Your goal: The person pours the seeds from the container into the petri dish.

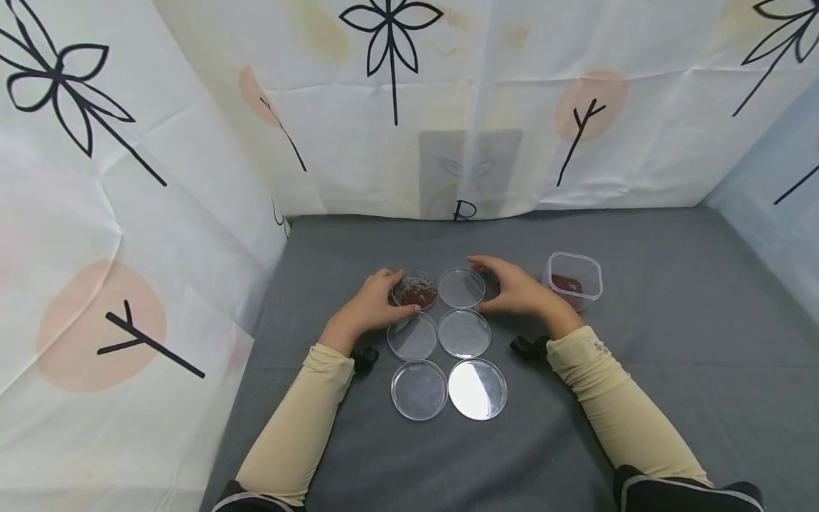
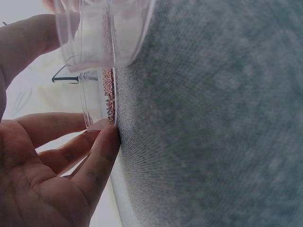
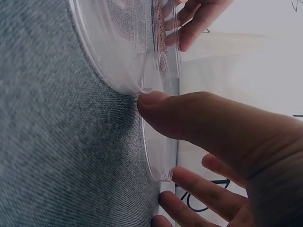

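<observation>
My left hand grips a clear round petri dish holding reddish-brown granules, at the far left of a cluster of dishes. Seen from the left wrist, the fingertips are at that dish's edge, low against the grey cloth. Around the right side of the far-right clear petri dish curls my right hand. Its thumb is at the near edge and its other fingers at the far rim, as the right wrist view shows. This dish has no granules in it.
Closer to me lie several more clear petri dishes: a middle pair and a front pair. To the right stands a square clear plastic tub with reddish-brown material inside. White patterned curtains border the grey cloth.
</observation>
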A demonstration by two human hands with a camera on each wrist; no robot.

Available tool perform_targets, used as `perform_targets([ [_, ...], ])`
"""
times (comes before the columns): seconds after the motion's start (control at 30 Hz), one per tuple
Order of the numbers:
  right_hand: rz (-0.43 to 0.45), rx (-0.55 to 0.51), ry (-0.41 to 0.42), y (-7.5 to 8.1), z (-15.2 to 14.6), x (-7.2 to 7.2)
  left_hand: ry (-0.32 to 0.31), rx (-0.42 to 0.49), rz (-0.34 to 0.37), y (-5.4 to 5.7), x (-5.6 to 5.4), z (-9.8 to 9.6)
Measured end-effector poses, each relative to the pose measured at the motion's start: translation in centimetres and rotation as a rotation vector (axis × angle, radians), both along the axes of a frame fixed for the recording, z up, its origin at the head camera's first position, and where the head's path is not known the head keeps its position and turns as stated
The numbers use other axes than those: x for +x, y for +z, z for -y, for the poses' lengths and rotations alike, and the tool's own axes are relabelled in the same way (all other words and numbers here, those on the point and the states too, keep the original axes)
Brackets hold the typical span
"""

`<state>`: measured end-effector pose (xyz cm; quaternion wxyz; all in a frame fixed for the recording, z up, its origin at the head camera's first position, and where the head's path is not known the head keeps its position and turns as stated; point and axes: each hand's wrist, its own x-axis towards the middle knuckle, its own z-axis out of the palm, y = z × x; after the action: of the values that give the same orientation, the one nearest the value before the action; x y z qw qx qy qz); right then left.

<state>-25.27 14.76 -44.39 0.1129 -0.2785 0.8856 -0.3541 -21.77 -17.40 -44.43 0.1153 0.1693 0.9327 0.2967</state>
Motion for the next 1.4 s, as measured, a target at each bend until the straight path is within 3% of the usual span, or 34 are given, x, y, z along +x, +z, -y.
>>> perform_targets([
  [0.57,-0.027,-0.003,0.055,0.02,0.61,-0.91,0.003,-0.011,-0.009,-0.16,-0.26,-0.03],
  [0.83,-0.024,-0.001,0.033,-0.13,0.55,-0.84,0.005,-0.013,-0.010,-0.07,-0.19,-0.04],
  [1.17,-0.042,-0.123,-0.024,0.29,0.36,-0.32,-0.008,0.001,-0.029,-0.10,-0.17,0.04],
  [1.4,-0.047,-0.243,-0.115,0.30,0.31,0.00,-0.004,0.004,-0.026,0.09,-0.03,-0.04],
])
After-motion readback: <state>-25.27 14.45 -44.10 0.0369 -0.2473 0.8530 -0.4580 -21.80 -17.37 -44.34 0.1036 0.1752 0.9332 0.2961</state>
